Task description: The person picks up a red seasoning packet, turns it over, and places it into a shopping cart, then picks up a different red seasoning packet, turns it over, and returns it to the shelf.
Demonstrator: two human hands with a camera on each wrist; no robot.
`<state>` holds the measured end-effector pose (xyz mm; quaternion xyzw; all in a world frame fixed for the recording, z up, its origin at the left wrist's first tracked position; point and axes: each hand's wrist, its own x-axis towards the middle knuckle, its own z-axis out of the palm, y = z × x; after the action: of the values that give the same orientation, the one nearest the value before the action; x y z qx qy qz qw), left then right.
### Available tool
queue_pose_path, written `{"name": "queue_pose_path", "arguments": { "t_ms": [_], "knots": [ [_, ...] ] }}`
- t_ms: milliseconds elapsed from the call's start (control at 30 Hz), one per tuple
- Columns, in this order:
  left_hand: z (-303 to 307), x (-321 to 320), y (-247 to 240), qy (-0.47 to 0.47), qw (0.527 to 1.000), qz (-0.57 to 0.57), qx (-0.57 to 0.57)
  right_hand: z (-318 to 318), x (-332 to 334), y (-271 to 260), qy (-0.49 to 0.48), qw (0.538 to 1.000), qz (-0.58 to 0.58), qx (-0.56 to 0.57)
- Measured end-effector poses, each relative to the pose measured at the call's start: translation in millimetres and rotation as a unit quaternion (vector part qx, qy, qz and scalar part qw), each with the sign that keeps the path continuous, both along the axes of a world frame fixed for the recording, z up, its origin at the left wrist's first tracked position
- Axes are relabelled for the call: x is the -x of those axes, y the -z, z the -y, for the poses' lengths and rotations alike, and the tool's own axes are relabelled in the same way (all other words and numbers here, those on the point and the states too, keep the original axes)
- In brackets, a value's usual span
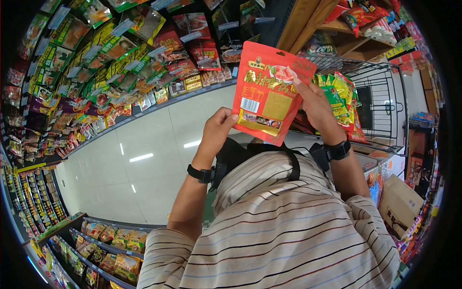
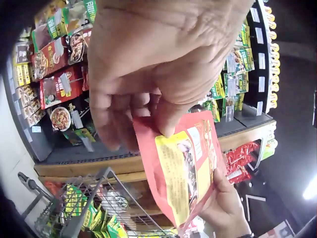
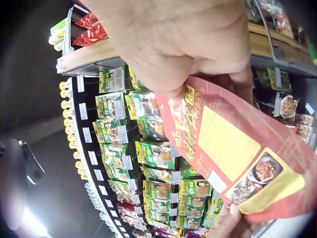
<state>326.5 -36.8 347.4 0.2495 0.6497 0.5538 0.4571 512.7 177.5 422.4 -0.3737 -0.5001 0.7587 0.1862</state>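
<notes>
Lining the far side, the rack [image 1: 202, 89] is being hung with rows of packets; no contact is being made with it. Wire cart [image 2: 76, 223] is being seen nearby, part-filled with bagged goods. Between the two hands, in front of the torso, the red pouch [image 1: 272, 94] is being held up, slightly tilted, printed face being turned towards the head camera.

Right side edge, upper part, is being pinched by the right hand [image 1: 317, 107], thumb being laid on the printed face. Lower left edge is being pinched by the left hand [image 1: 215, 132], thumb also being placed on the front. For a good hold, light, even pressure is probably being called for: if the edges are being squeezed towards each other, the soft pouch is likely being bowed and the print distorted. Thumbs are best being set near the borders; part of the large lettering seems at risk of being covered by the right thumb. Glare is best being dodged by small wrist turns. Barcode [image 1: 249, 105] is being left uncovered, as is the small hanging slot [image 1: 280, 53] at the top.
</notes>
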Motion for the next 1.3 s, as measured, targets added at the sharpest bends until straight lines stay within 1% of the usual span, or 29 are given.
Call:
{"name": "queue_pose_path", "arguments": {
  "t_ms": [67,100,200,300,367,467,600,733,867,1067,1167,1300],
  "knots": [
    [-1.8,-4.4,-3.6,-0.021,0.991,-0.127,0.020,6.5,2.3,-1.3,0.003,0.999,-0.037,0.027],
    [-2.1,-6.0,-5.3,-0.032,0.981,-0.190,0.030,9.5,2.7,-1.0,0.003,0.999,-0.032,0.028],
    [-1.4,-0.8,4.6,-0.029,0.996,-0.065,0.052,10.4,6.6,3.4,0.002,0.999,-0.023,0.028],
    [1.4,4.1,2.5,-0.029,0.998,0.061,0.009,8.8,8.1,12.3,-0.008,1.000,-0.015,0.024],
    [2.5,10.4,6.7,-0.022,0.998,0.062,0.002,6.5,7.5,15.2,-0.016,0.999,0.017,0.025],
    [-3.1,1.9,6.8,-0.025,0.997,0.076,0.005,5.4,10.5,21.6,-0.001,0.998,0.021,0.063],
    [-3.2,13.7,9.3,-0.029,0.999,0.043,0.006,0.2,14.8,31.6,0.000,0.998,0.003,0.060],
    [-7.6,15.7,1.5,-0.032,0.999,0.032,0.011,-3.4,19.5,29.0,-0.011,0.993,-0.062,0.098],
    [-7.7,19.6,1.7,-0.036,0.999,0.031,0.015,-6.0,23.2,26.0,-0.036,0.992,-0.049,0.110],
    [-6.8,22.4,4.3,-0.040,0.998,0.032,0.020,-7.2,27.7,25.3,-0.049,0.992,-0.063,0.093],
    [-7.8,21.0,6.7,-0.049,0.998,0.034,0.022,-6.2,29.3,35.0,-0.023,0.993,-0.055,0.101],
    [-7.0,22.8,17.4,-0.054,0.998,0.037,0.018,-7.9,30.0,42.9,-0.029,0.993,-0.054,0.096]
  ]
}}
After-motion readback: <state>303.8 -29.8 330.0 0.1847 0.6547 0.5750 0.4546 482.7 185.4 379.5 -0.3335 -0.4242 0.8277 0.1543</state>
